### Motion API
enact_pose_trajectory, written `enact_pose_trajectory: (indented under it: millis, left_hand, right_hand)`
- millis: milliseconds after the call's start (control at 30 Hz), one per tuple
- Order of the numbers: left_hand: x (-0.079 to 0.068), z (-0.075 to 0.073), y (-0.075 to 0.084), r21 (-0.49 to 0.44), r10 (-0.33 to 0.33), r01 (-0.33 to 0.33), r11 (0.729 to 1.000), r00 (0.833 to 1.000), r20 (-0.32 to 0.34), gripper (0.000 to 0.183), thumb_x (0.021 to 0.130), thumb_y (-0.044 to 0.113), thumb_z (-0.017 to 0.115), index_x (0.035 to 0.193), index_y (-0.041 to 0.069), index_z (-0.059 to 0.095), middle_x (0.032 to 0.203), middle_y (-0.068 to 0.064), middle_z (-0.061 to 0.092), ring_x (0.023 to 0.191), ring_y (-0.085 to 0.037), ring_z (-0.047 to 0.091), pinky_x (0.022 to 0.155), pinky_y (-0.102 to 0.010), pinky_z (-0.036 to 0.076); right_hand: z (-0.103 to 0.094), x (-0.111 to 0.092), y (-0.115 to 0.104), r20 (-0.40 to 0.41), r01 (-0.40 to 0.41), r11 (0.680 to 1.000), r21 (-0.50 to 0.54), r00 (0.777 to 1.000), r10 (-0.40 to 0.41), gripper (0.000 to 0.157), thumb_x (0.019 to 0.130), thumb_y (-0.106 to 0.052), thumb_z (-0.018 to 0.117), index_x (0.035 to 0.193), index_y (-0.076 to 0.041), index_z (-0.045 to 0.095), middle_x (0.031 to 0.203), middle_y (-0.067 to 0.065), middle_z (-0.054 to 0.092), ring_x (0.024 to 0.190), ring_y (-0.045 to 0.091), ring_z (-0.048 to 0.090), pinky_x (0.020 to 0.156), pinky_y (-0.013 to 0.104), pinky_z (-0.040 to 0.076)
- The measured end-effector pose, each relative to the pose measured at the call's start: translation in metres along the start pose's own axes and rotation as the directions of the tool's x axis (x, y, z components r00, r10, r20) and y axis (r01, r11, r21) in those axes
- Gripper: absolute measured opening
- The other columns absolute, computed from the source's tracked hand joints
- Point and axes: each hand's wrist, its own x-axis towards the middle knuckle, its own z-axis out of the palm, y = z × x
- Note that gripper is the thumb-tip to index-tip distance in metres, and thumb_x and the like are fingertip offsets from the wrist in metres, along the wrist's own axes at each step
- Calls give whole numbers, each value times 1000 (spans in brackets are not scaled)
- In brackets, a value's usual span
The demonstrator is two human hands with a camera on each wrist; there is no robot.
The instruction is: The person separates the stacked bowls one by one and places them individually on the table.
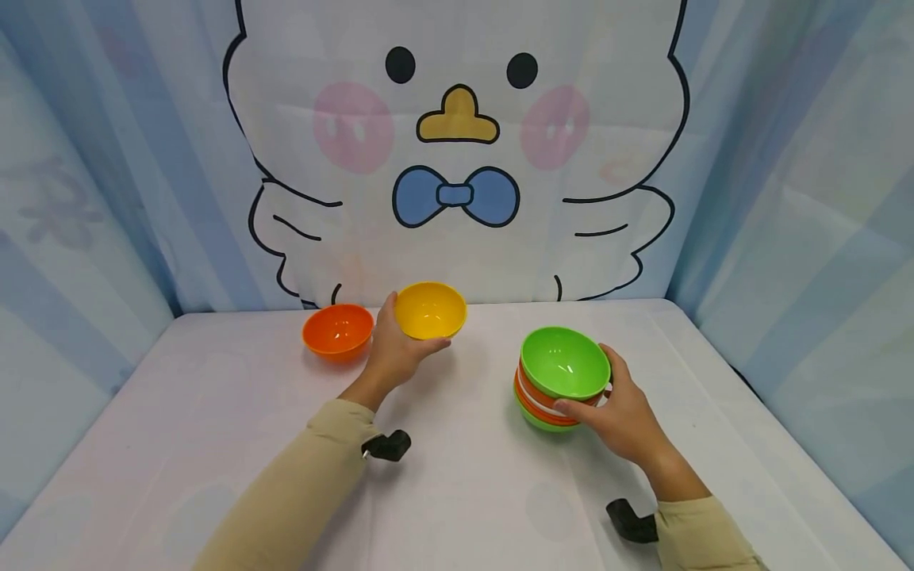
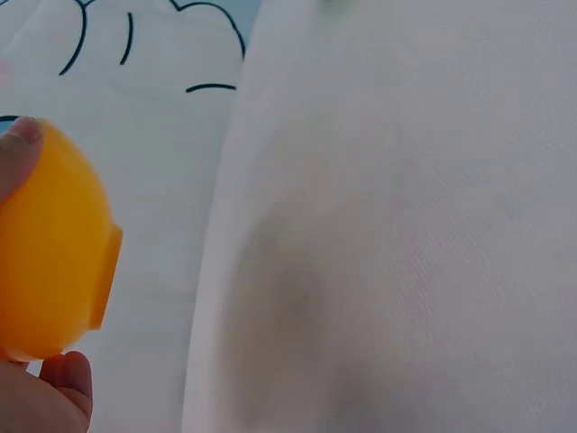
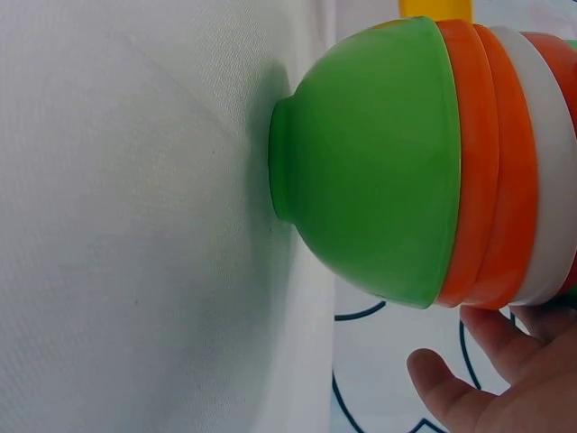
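My left hand (image 1: 398,350) holds a yellow bowl (image 1: 431,311), thumb on its near side and fingers along its left. The left wrist view shows that yellow bowl (image 2: 54,244) raised off the table, its foot ring visible. At the right, my right hand (image 1: 630,418) grips a stack of nested bowls from its right side, thumb in front. The topmost is a green bowl (image 1: 566,363), with orange and white rims under it. Lowest is another green bowl (image 3: 370,167), its foot at the tabletop. An orange bowl (image 1: 338,333) sits left of my left hand.
A white cloth covers the table (image 1: 464,484). Behind it hangs a backdrop curtain (image 1: 457,254) with a cartoon animal in a blue bow tie. Blue-striped curtains (image 1: 807,230) close off both sides. A black wrist mount (image 1: 388,446) juts from my left sleeve.
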Motion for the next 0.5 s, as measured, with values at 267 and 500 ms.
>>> enact_pose_trajectory:
  millis: [267, 500]
  left_hand:
    - [1, -3, -10, -6, -55, 54, 999, 998, -33, 114, 79, 24, 88, 159, 5, 9, 158, -17, 24, 137, -36, 34, 114, -50, 33]
    - [0, 2, -18, 8, -61, 62, 998, 995, -74, 114, 78, 27, 88, 158, 3, 11, 158, -18, 25, 138, -36, 33, 115, -50, 30]
  right_hand:
    - [0, 0, 1, -1, 0, 1000, 5, 1000, 0, 109, 85, -32, 81, 156, 4, 8, 152, 28, 32, 136, 46, 35, 107, 66, 33]
    - [0, 1, 2, -9, 1, 1000, 4, 1000, -1, 107, 84, -31, 82, 156, 4, 9, 152, 28, 32, 137, 46, 34, 108, 66, 31]
